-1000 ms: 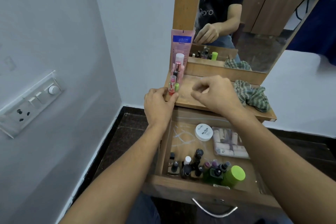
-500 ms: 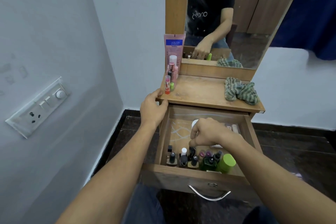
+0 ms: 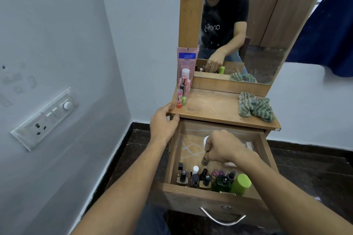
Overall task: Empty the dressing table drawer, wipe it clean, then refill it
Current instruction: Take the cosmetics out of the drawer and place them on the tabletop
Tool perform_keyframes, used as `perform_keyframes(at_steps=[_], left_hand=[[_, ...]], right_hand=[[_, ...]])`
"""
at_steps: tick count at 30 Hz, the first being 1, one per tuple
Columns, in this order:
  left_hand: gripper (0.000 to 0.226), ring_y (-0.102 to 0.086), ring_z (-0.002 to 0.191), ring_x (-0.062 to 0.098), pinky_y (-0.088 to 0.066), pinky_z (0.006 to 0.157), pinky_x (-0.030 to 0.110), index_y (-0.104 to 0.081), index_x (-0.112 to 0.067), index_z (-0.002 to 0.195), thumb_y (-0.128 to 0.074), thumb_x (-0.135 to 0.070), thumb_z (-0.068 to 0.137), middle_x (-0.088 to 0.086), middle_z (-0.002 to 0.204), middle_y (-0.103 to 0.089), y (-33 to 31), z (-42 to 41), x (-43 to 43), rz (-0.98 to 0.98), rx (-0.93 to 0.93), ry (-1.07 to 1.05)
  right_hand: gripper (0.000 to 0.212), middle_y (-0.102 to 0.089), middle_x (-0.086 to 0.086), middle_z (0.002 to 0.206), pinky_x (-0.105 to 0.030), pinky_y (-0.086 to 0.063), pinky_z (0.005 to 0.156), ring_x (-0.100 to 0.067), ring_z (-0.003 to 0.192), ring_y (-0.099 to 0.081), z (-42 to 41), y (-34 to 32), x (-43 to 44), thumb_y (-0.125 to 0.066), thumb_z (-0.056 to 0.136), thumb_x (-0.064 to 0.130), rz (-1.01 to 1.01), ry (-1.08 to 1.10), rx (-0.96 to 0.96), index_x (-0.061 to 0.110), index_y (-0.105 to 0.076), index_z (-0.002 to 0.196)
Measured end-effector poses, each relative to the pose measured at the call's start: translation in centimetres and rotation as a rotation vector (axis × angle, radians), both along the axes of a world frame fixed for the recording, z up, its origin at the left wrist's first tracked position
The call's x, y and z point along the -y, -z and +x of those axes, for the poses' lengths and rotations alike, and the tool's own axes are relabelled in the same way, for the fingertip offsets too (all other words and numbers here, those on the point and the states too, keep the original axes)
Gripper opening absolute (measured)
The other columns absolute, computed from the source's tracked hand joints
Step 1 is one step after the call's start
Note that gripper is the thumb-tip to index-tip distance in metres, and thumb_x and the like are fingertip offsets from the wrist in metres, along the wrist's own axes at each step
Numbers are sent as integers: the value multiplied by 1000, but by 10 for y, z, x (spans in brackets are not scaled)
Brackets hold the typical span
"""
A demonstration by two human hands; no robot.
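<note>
The right hand point(image 3: 219, 147) has lifted, its grip pinching a small bottle point(image 3: 204, 161) that hangs just below.

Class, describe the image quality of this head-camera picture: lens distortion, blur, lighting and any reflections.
Head view: the wide lens splays the wall corner and mirror edges; the right hand and the bottle it pinches are slightly blurred; the mirror reflects the cloth; light is soft and even, no hard shadows on the tabletop.
</note>
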State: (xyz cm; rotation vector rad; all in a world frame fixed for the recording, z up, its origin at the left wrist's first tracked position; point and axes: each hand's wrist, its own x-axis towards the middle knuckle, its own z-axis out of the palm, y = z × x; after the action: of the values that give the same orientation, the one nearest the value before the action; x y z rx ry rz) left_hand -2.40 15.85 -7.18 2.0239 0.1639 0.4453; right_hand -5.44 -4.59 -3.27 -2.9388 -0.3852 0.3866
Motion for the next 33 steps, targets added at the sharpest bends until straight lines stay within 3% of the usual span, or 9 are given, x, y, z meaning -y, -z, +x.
perform_keyframes(at_steps=[5, 8, 12, 15, 19, 24, 29, 33], left_hand=[[57, -59, 116, 5, -52, 102, 37, -62, -24, 136, -74, -17, 80, -10, 129, -65, 2, -1, -6, -17, 7, 37], [60, -59, 114, 2, -55, 95, 38, -60, -28, 130, -80, -27, 74, -17, 125, -64, 6, -3, -9, -22, 30, 67], [58, -58, 112, -2, -55, 92, 33, -55, -37, 118, -86, -48, 71, -24, 116, -62, 11, -2, -7, -48, 61, 39], [49, -58, 106, -3, -57, 87, 34, -56, -39, 109, -81, -59, 74, -24, 107, -63, 11, 1, -2, -37, 105, -8], [36, -60, 103, 2, -57, 83, 38, -56, -40, 104, -77, -57, 80, -21, 103, -64, 16, 5, 2, -26, 143, -58], [44, -59, 106, 3, -48, 83, 25, -50, -41, 112, -75, -60, 81, -25, 106, -63, 18, 8, 9, -67, 164, -122], [40, -60, 103, 7, -53, 86, 35, -58, -32, 114, -77, -50, 84, -19, 106, -64, 20, 12, 10, -54, 202, -144], [34, -60, 100, 9, -53, 87, 35, -66, -28, 112, -76, -46, 85, -15, 106, -63, 21, 12, 8, -5, 206, -133]], right_hand=[[9, -66, 11, 66, -25, -48, 57, -12, 68, -62, 25, -49, -22, -80, 71, 35, 190, 6, 215, 27, -76, 74], [8, -63, 14, 65, -22, -40, 52, -10, 68, -59, 39, -76, -44, -77, 73, 36, 295, -7, 401, 33, -71, 69], [8, -68, 9, 74, -23, -37, 52, -14, 75, -62, 56, -86, -74, -77, 78, 34, 344, 25, 512, 27, -73, 80], [8, -68, 10, 75, -23, -38, 53, -14, 75, -63, 64, -81, -90, -75, 78, 30, 341, 38, 524, 26, -70, 74], [12, -71, 4, 81, -29, -53, 63, -17, 77, -66, 71, -71, -99, -74, 80, 32, 300, 66, 539, 22, -76, 85], [9, -71, 6, 76, -25, -43, 59, -17, 73, -63, 76, -71, -94, -72, 79, 30, 282, 66, 566, 23, -76, 80], [8, -70, 5, 74, -21, -35, 51, -17, 67, -58, 78, -66, -92, -72, 80, 29, 262, 66, 557, 21, -75, 77], [10, -71, 3, 77, -27, -42, 60, -22, 74, -64, 80, -59, -92, -70, 80, 31, 252, 55, 546, 23, -75, 78]])
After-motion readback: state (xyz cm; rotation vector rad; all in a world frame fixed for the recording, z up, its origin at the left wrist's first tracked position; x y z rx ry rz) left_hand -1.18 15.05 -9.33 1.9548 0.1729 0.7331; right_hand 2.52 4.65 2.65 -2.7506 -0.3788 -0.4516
